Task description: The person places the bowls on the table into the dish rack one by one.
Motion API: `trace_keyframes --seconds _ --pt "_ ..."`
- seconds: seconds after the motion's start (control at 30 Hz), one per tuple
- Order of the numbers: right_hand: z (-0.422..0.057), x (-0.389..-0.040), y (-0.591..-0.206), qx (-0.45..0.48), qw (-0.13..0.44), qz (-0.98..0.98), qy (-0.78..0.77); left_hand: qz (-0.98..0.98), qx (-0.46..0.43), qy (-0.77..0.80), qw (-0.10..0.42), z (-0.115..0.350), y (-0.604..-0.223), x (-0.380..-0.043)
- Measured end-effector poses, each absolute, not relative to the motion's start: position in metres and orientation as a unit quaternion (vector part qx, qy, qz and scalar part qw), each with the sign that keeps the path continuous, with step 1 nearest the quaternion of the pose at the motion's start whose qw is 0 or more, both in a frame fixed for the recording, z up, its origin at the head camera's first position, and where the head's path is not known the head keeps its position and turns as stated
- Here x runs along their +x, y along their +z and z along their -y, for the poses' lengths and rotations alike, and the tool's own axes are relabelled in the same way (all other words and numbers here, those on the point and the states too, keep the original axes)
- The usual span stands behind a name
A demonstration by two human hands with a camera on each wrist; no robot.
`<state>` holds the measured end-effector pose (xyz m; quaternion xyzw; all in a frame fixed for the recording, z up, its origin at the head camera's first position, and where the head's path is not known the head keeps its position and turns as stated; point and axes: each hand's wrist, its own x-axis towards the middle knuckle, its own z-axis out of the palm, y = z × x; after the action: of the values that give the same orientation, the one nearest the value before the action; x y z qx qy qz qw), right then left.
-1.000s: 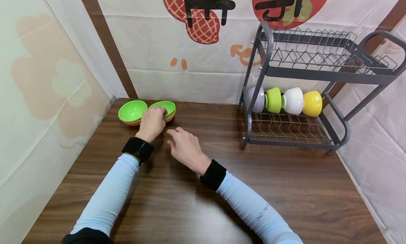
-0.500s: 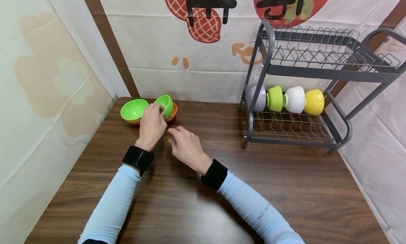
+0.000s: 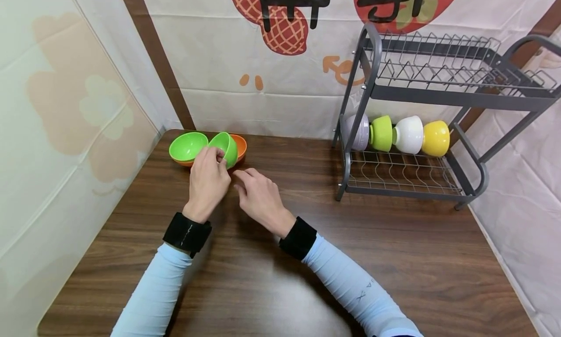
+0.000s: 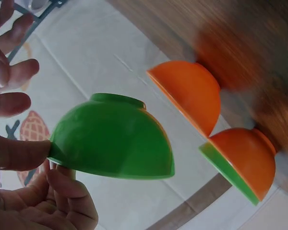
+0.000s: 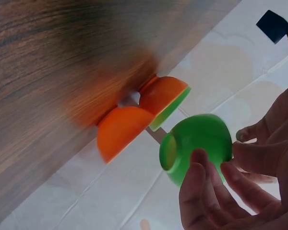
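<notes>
My left hand [image 3: 208,183] pinches the rim of a green bowl [image 3: 227,149] between thumb and fingers. The bowl is tilted, raised in front of two orange bowls; in the left wrist view the green bowl [image 4: 113,139] shows its outside and foot ring. Close to its right side is my right hand [image 3: 263,200], fingers loosely bent and holding nothing. One orange bowl [image 3: 240,147] stands on the table behind the held bowl, partly covered by it. To its left, a second green bowl [image 3: 188,146] sits nested in another orange bowl [image 5: 162,93].
At the right of the wooden table [image 3: 271,288] stands a two-tier grey dish rack [image 3: 407,196]. Its lower shelf holds a lilac bowl [image 3: 361,132], a lime-green bowl [image 3: 382,133], a white bowl [image 3: 409,135] and a yellow bowl [image 3: 436,138] on their sides. A printed cloth [image 3: 280,113] hangs behind.
My left hand has lifted the green bowl out of the right-hand orange bowl, tilting it and bringing it slightly nearer. My right hand has stayed almost in place.
</notes>
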<state>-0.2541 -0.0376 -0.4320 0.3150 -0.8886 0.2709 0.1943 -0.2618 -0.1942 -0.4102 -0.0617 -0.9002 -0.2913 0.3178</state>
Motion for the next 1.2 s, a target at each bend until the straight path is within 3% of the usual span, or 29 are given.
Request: trace_keyframes --seconds 1.2 --pt "-0.039 -0.245 -0.419 0.254 0.27 0.865 0.339 0.898 -0.15 -0.31 0.273 0.125 -0.413 -0.238"
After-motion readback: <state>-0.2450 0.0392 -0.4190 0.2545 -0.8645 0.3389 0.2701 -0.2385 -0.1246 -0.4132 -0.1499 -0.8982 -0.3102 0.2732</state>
